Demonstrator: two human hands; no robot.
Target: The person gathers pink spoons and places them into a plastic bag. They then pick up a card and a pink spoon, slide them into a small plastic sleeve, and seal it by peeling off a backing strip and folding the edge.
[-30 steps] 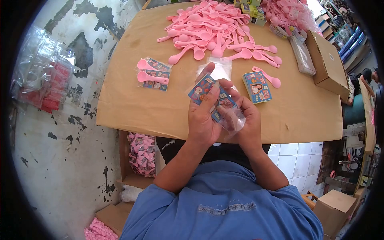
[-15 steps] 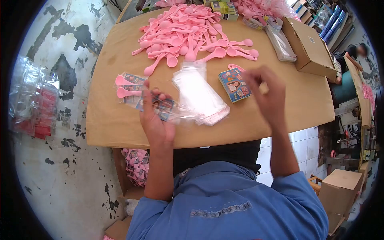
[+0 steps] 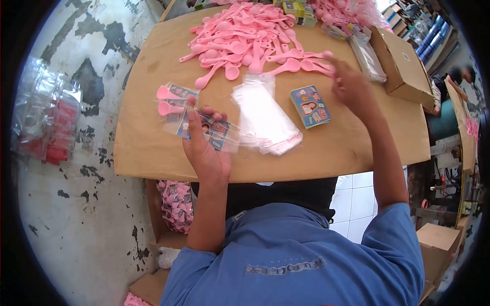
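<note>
My left hand (image 3: 206,153) is closed on a clear plastic bag with a blue printed card (image 3: 217,133) inside, thumb on top. Just beyond its fingers, pink measuring spoons (image 3: 171,108) lie in clear bags with printed cards. My right hand (image 3: 354,89) is at the right end of the pink spoon pile (image 3: 245,35), its fingers blurred over the nearest spoons (image 3: 316,66). Whether it grips a spoon is hidden. Between my hands lie a sheaf of clear plastic bags (image 3: 263,117) and a stack of blue printed cards (image 3: 310,108).
A cardboard box (image 3: 400,64) and a bundle of clear bags (image 3: 368,58) stand at the right of the brown-covered table (image 3: 357,153). More card stacks (image 3: 301,13) sit at the back. Packed pink spoons (image 3: 176,204) fill a box below. A person (image 3: 459,76) is at far right.
My right hand has moved up and right, from beside the card stack to the spoons. The pink handle by the stack no longer shows there. My left hand still holds the bagged card.
</note>
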